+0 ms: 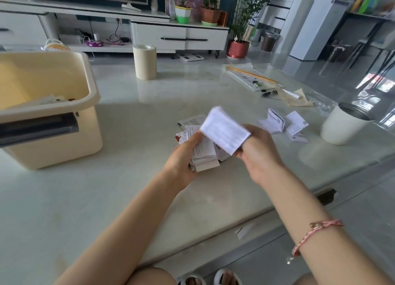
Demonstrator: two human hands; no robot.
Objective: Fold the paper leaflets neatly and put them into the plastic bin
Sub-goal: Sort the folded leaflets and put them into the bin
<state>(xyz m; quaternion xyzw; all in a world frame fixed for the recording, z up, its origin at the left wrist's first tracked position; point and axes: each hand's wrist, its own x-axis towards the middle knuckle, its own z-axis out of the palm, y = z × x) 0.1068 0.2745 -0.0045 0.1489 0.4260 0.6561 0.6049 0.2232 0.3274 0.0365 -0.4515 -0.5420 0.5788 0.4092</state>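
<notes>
My left hand (183, 156) grips a stack of folded paper leaflets (204, 154) just above the table's middle. My right hand (258, 150) pinches one folded white leaflet (224, 129), blurred, held over the top of that stack. A few more leaflets (192, 122) lie flat on the table behind the stack. Further right, loose half-folded leaflets (275, 122) stand on the table. The cream plastic bin (89, 88) stands at the left, open on top, with some paper lying inside it.
A beige roll (145, 62) stands at the back centre. A white cup (342, 124) sits at the right edge. Clear bags with pens and sticks (256, 79) lie at the back right. The pale marble table (106, 199) ends near my knees.
</notes>
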